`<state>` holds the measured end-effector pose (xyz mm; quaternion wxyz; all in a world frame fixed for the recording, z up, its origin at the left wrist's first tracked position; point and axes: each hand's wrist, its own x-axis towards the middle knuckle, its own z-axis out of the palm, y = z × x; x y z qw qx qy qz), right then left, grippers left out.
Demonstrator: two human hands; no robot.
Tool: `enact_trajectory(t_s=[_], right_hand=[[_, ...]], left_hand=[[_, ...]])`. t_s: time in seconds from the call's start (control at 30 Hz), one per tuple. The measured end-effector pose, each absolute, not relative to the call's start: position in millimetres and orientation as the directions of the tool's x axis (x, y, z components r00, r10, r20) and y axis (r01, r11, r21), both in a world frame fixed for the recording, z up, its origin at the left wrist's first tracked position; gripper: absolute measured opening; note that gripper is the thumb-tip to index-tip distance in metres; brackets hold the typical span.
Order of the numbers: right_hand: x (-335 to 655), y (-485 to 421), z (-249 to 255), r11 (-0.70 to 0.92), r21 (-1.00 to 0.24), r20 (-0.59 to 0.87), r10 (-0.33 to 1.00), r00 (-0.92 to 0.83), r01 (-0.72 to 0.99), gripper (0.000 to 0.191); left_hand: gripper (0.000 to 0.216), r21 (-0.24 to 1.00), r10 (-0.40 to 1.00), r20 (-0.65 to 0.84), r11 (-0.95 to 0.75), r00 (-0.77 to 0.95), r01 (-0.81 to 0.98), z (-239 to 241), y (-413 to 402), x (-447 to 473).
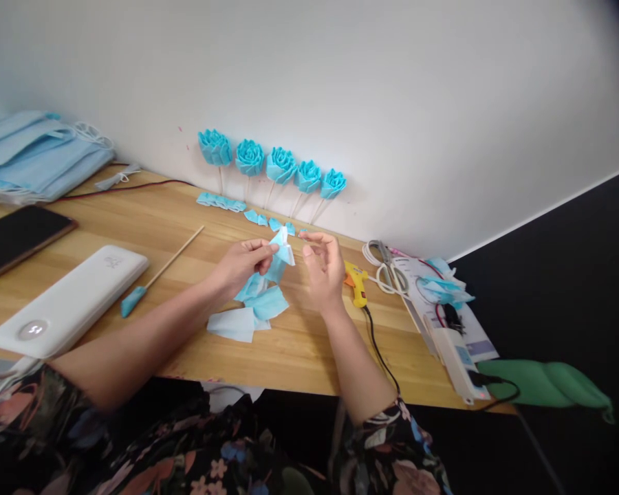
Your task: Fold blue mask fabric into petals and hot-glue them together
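Observation:
My left hand [245,266] is closed, pinching a folded piece of light blue and white mask fabric [283,249] between thumb and fingers. Just right of that piece is my right hand [324,269], its fingers bent and thumb apart, with nothing visible in it. Loose blue fabric pieces [265,304] lie on the wooden table below my hands, with a paler piece [232,324] at their near side. Behind, several small folded blue pieces [221,201] lie in a row. A yellow glue gun [358,283] rests right of my right hand.
Several blue fabric roses [250,158] on sticks lean against the wall. A stick with a blue tip [133,301], a white power bank [72,295], a phone [20,240] and stacked masks [36,155] lie left. Scissors [384,254], a power strip [452,361] and a green pouch [547,385] are right.

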<state>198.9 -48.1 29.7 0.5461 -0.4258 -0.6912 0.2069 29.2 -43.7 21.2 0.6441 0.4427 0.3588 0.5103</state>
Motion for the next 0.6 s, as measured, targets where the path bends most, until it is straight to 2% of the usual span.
enact_trajectory(t_s=[0.37,0.6], right_hand=[[195.9,-37.6,12.4,0.453,-0.852,0.43,0.892,-0.142,0.263,0.056],[195.1,-35.6,7.2,0.419,-0.857,0.38,0.907,-0.181,0.299,0.064]], left_hand=[[0.042,0.961,0.982,0.035,0.018,0.186,-0.276,23.4,-43.9,28.9],[0.042,0.962,0.982,0.039,0.012,0.183,-0.273,23.2,-46.4,31.0]])
